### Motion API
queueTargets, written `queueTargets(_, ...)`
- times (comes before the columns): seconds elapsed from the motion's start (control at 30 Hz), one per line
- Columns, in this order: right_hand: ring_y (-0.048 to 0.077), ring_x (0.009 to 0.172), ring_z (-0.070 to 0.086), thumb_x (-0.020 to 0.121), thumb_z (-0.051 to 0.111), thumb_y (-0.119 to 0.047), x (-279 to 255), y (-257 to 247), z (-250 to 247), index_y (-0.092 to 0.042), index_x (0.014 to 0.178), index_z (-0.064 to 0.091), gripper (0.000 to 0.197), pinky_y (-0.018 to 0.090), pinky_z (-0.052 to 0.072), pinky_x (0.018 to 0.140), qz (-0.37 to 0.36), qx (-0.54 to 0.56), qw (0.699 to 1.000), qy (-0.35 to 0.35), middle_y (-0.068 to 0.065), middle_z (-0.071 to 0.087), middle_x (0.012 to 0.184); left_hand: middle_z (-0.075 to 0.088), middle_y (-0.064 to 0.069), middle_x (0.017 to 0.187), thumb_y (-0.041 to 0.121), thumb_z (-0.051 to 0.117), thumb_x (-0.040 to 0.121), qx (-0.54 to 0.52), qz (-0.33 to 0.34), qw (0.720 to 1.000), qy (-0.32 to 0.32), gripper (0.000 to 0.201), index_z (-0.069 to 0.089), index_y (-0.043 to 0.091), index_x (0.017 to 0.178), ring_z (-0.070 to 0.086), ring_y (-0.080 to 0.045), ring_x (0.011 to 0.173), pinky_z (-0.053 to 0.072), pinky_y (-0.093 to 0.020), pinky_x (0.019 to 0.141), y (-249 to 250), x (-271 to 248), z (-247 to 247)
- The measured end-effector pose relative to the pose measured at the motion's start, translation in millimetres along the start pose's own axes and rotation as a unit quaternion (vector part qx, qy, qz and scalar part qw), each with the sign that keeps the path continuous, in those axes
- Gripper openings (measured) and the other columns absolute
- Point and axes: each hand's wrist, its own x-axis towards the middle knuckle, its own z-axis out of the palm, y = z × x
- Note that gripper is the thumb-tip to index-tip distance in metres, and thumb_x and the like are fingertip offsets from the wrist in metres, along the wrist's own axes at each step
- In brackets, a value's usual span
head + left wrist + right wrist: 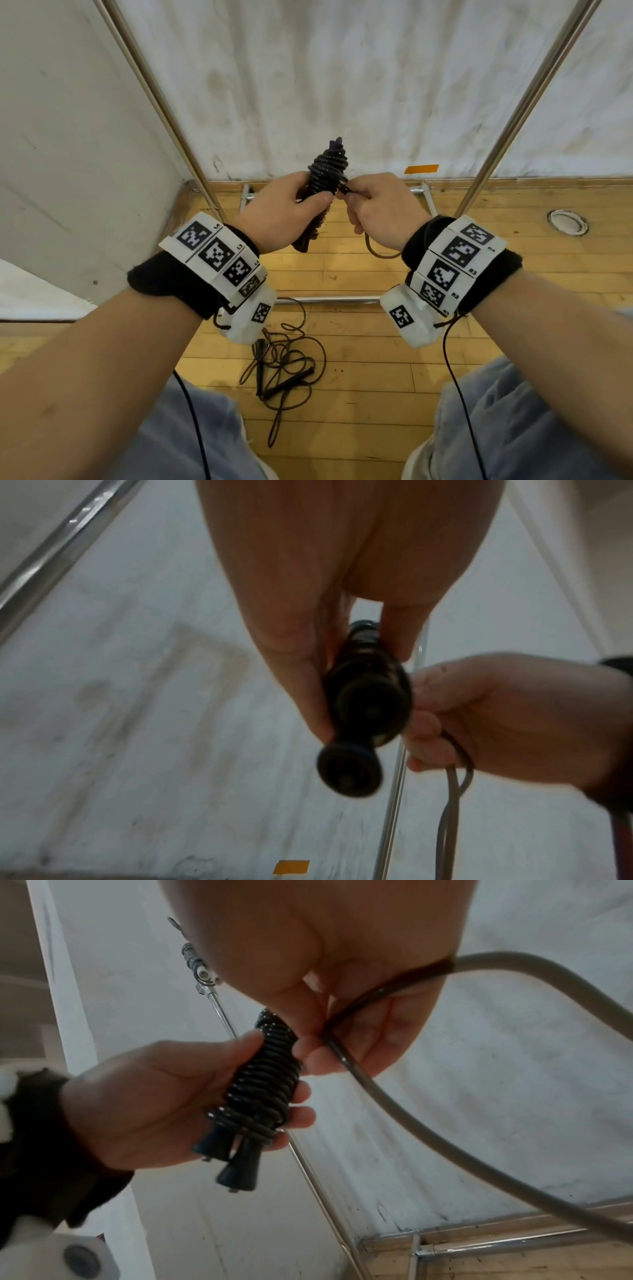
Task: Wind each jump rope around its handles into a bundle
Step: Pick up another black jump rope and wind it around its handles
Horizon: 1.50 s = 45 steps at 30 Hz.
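Observation:
A black jump rope bundle (325, 171), cord wound in tight coils around its two handles (263, 1080), stands upright at chest height. My left hand (284, 209) grips its lower half, fingers wrapped around the coils (192, 1096); the two handle ends (349, 769) stick out below. My right hand (376, 205) pinches the loose tail of the cord (356, 1069) right beside the bundle's top. The tail loops down under the right hand (380, 253). A second, unwound black jump rope (287, 366) lies tangled on the wooden floor between my knees.
A chrome rack frame surrounds the spot: slanted poles left (161, 102) and right (524, 109), base bars on the floor (329, 300). A white wall rises behind, with an orange tape mark (421, 169). A round metal floor fitting (567, 222) sits at the right.

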Motion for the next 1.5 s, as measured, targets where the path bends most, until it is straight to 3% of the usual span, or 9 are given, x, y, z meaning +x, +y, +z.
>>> queueTargets(0.2,0.016,0.053,0.049,0.095,0.045,-0.011,-2,-6,5,-0.013,0.071,0.06,0.029,0.026,0.042,0.055,-0.031,0.003,0.999,-0.002,-0.001,0.053,0.059,0.062,-0.004,0.079,0.028,0.072,0.079,-0.068,-0.024,0.997,-0.01,0.027,0.067,0.014,0.1,0.065,-0.017,0.066,0.06,-0.041,0.07,0,1,-9)
queueTargets(0.43,0.001,0.037,0.046,0.093,0.05,-0.026,4,-4,-4,-0.014,0.056,0.061,0.04,0.01,0.032,0.041,-0.016,-0.113,0.992,-0.048,-0.012,0.055,0.04,0.061,-0.002,0.084,0.019,0.064,0.084,-0.037,-0.029,0.998,0.046,0.016,0.059,0.02,0.1,0.068,-0.008,0.07,0.057,-0.027,0.058,-6,6,-5)
queueTargets(0.57,0.009,0.049,0.052,0.094,0.05,-0.024,1,-5,-4,-0.013,0.061,0.059,0.036,0.023,0.04,0.055,-0.007,-0.109,0.991,-0.079,-0.006,0.059,0.052,0.061,0.0,0.079,0.03,0.062,0.083,0.128,-0.028,0.982,0.133,0.022,0.054,0.017,0.099,0.064,-0.021,0.069,0.051,-0.035,0.059,-12,11,-5)
queueTargets(0.67,0.013,0.049,0.041,0.095,0.047,-0.019,1,-9,0,-0.006,0.068,0.054,0.03,0.025,0.035,0.051,-0.02,-0.078,0.996,-0.048,0.001,0.047,0.057,0.054,0.006,0.078,0.045,0.06,0.086,0.2,-0.031,0.968,0.15,0.034,0.045,0.019,0.102,0.055,-0.013,0.07,0.04,-0.031,0.058,-13,12,1)
queueTargets(0.83,0.01,0.046,0.036,0.095,0.047,-0.017,1,-2,-2,-0.013,0.066,0.051,0.03,0.015,0.026,0.04,-0.019,-0.09,0.996,-0.007,-0.004,0.041,0.054,0.051,-0.002,0.084,0.028,0.043,0.098,0.008,-0.064,0.997,0.033,0.019,0.036,0.018,0.113,0.051,-0.018,0.072,0.049,-0.036,0.062,-7,10,7)
queueTargets(0.97,0.005,0.041,0.037,0.096,0.046,-0.016,1,-1,-4,-0.005,0.08,0.061,0.024,0.017,0.028,0.042,-0.023,-0.074,0.997,-0.002,-0.004,0.042,0.054,0.062,-0.001,0.087,0.026,0.056,0.095,0.012,-0.028,0.998,0.061,0.025,0.042,0.019,0.114,0.066,-0.014,0.065,0.052,-0.021,0.05,-5,7,1)
queueTargets(1.13,0.004,0.04,0.035,0.096,0.046,-0.015,-3,-5,-3,-0.002,0.091,0.066,0.024,0.013,0.026,0.041,-0.047,-0.062,0.997,-0.018,-0.005,0.042,0.054,0.062,-0.009,0.083,0.011,0.07,0.082,-0.115,-0.064,0.991,0.034,0.026,0.061,0.008,0.106,0.064,-0.019,0.069,0.056,-0.03,0.058,-3,4,-8)
queueTargets(1.27,0.003,0.045,0.04,0.095,0.047,-0.016,-3,-9,-1,-0.013,0.078,0.064,0.025,0.016,0.031,0.047,-0.065,-0.053,0.996,0.012,-0.006,0.046,0.056,0.062,-0.004,0.092,0.007,0.063,0.087,-0.189,-0.062,0.98,0.025,0.026,0.053,0.019,0.107,0.069,-0.019,0.077,0.058,-0.032,0.061,0,4,-1)
queueTargets(1.5,0.013,0.048,0.052,0.095,0.049,-0.027,-1,-6,-3,-0.012,0.071,0.056,0.029,0.023,0.043,0.051,-0.001,-0.087,0.995,-0.046,0.0,0.053,0.057,0.062,-0.003,0.081,0.027,0.06,0.087,0.024,-0.04,0.987,0.155,0.026,0.04,0.023,0.103,0.062,-0.014,0.057,0.048,-0.028,0.048,-10,12,-3)
